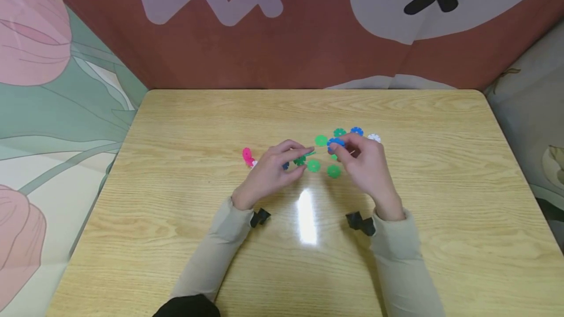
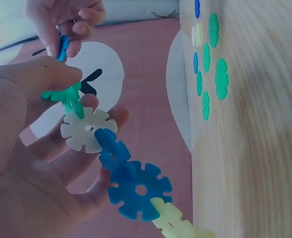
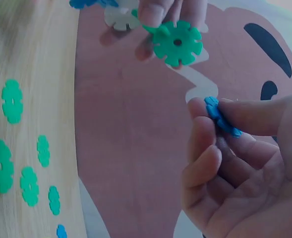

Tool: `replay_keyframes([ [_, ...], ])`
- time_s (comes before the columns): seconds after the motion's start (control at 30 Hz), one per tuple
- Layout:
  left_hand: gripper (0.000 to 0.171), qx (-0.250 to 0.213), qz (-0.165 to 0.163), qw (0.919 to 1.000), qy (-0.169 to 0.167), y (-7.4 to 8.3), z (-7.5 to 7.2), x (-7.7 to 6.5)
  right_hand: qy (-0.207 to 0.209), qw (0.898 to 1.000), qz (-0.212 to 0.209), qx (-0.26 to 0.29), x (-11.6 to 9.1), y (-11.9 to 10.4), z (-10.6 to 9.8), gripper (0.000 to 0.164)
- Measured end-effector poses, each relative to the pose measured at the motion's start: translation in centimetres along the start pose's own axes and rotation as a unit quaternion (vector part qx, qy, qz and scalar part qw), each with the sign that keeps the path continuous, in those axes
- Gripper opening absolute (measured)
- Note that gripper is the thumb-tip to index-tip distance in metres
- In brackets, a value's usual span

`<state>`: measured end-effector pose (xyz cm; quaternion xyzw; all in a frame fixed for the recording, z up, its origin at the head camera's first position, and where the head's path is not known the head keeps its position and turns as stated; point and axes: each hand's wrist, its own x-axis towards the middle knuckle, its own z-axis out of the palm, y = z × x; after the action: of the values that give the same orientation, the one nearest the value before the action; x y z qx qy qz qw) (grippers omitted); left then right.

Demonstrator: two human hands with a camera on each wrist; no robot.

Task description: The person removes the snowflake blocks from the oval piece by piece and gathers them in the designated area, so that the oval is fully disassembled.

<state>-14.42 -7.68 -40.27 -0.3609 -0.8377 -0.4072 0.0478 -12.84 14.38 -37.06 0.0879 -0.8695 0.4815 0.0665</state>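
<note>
My left hand (image 1: 276, 166) grips a chain of slotted plastic snowflake discs between thumb and fingers. In the left wrist view the chain runs from green discs at the fingertips through a white disc (image 2: 75, 133) and two blue ones, the larger blue disc (image 2: 127, 192) lower down, to a pale yellow one (image 2: 173, 223). Pink discs (image 1: 247, 153) show at its far left end. A green disc (image 3: 189, 48) stands out past the left fingertips. My right hand (image 1: 367, 165) pinches a single blue disc (image 3: 224, 119) between thumb and forefinger, apart from the chain.
Several loose discs lie on the wooden table (image 1: 176, 126) beneath and beyond the hands: a green disc (image 1: 334, 171), a light green disc (image 1: 321, 140), a blue disc (image 1: 357, 131) and a white disc (image 1: 374, 138) among them. A patterned red wall covering (image 1: 264, 57) rises behind the table.
</note>
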Motion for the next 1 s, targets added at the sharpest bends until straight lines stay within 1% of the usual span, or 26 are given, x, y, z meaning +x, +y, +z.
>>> replay_keyframes([
  [0.1, 0.035, 0.001, 0.004, 1.0, 0.0, -0.1, 0.0, 0.0, -0.006, 1.0, -0.001, -0.011, 0.1, 0.3, -0.5, 0.018],
  [0.2, 0.036, 0.0, 0.005, 1.0, -0.003, -0.2, 0.1, 0.0, -0.018, 0.999, 0.009, -0.026, 0.2, 0.7, -1.0, 0.02],
  [0.43, 0.039, -0.021, -0.015, 0.9989, -0.038, -0.2, -0.1, 0.0, -0.044, 0.998, 0.039, -0.037, 0.3, 1.8, -2.2, 0.023],
  [0.5, 0.04, -0.027, -0.019, 0.9983, -0.047, -0.2, -0.1, 0.0, -0.055, 0.997, 0.041, -0.043, 0.4, 2.2, -2.6, 0.024],
  [0.7, 0.043, -0.03, -0.019, 0.9979, -0.055, -0.3, -0.2, 0.0, -0.081, 0.992, 0.05, -0.077, 0.5, 3.7, -3.6, 0.021],
  [0.87, 0.046, -0.024, -0.015, 0.9978, -0.059, -0.4, -0.2, 0.0, -0.104, 0.986, 0.089, -0.094, 0.4, 4.7, -4.4, 0.017],
  [1.0, 0.046, -0.031, -0.019, 0.9972, -0.065, -0.3, -0.2, -0.1, -0.142, 0.976, 0.129, -0.104, 0.5, 5.5, -4.7, 0.017],
])
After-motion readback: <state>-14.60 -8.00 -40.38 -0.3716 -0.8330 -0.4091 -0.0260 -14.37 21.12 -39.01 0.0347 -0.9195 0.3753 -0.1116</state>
